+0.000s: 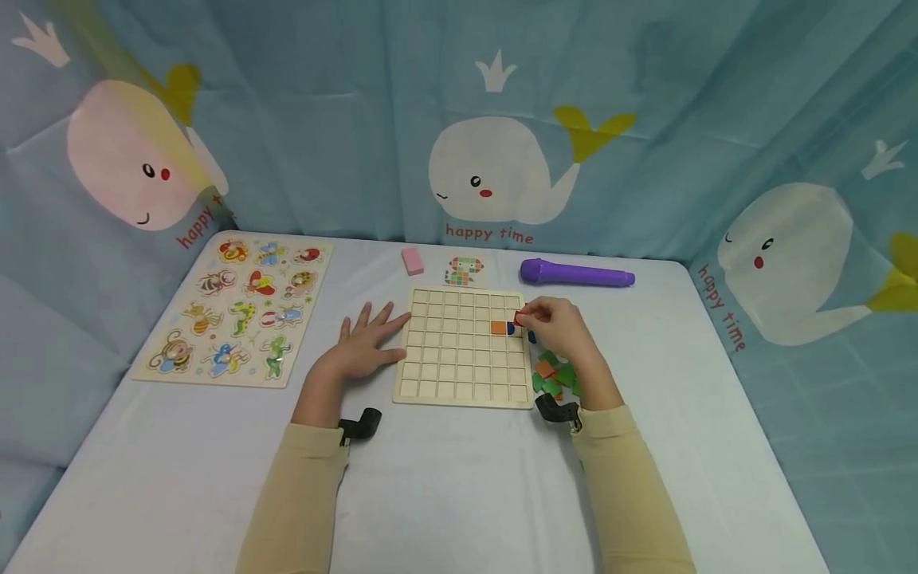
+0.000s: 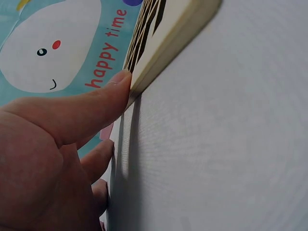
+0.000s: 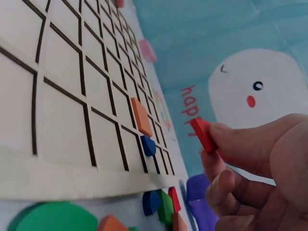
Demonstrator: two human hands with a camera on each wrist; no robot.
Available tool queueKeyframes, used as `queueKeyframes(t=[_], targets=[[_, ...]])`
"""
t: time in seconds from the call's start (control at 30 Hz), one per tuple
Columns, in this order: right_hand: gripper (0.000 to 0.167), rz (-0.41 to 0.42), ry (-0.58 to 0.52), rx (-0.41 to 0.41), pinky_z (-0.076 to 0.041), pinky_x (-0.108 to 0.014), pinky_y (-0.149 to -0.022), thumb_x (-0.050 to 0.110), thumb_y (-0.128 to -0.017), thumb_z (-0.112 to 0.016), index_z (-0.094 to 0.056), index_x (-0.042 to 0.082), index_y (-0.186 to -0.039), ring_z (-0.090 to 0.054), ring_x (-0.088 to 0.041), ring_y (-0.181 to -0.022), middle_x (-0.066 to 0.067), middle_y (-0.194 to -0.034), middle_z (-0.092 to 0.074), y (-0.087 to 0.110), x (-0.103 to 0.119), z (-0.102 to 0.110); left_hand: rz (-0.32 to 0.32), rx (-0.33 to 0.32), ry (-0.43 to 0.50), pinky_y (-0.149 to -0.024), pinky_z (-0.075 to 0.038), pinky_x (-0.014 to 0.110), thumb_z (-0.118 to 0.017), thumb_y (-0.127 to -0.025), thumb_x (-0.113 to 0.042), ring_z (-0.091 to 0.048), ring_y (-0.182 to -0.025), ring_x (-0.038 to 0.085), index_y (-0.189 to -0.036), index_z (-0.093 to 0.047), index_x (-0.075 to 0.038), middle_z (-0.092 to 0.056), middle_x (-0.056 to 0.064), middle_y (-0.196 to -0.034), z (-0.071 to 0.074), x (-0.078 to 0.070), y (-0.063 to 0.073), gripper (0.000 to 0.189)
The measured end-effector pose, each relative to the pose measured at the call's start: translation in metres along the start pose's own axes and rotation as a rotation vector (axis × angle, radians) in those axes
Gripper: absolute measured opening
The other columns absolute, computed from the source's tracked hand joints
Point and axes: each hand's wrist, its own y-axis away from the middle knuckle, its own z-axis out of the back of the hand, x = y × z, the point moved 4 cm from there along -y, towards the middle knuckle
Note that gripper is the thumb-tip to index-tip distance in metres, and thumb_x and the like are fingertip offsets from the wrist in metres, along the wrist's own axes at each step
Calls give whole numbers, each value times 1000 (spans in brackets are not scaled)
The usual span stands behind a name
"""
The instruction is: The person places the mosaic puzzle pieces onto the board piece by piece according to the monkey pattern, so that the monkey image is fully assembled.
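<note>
A square wooden grid board (image 1: 452,359) lies flat on the white table. In its right part sit an orange square tile (image 1: 498,328) and, beside it, a dark blue half-round piece (image 3: 148,146). My right hand (image 1: 562,327) pinches a small red piece (image 3: 204,135) between thumb and fingers, raised over the board's right edge; the piece's full outline is partly hidden by the fingertips. On the other side, my left hand (image 1: 358,347) rests with fingers spread, its thumb (image 2: 108,94) and index finger touching the board's left edge.
Loose green, orange, red and blue pieces (image 1: 565,375) lie right of the board, partly under my right forearm. Behind the board are a pattern card (image 1: 464,271), a pink block (image 1: 412,261) and a purple microphone-shaped object (image 1: 577,273). An insect puzzle board (image 1: 237,307) lies left.
</note>
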Motion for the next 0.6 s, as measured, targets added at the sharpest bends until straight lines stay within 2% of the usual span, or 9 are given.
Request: queueKeyframes(t=[0.27, 0.6], targets=[[19, 1, -10, 8, -52, -36, -71, 31, -99, -67, -73, 14, -107, -62, -23, -84, -5, -97, -72, -16, 3, -7, -3, -2, 2, -118, 17, 64, -64, -98, -39, 16, -155, 39, -161, -30, -27, -6, 9, -171, -1, 0, -2, 73], [20, -39, 21, 9, -50, -36, -67, 32, -95, -71, -73, 13, -100, -61, -23, -80, -7, -94, -69, -38, 6, -19, -4, -3, 4, -118, 17, 65, -65, -97, -38, 15, -155, 39, -160, -30, -27, -7, 10, -171, -1, 1, -1, 73]])
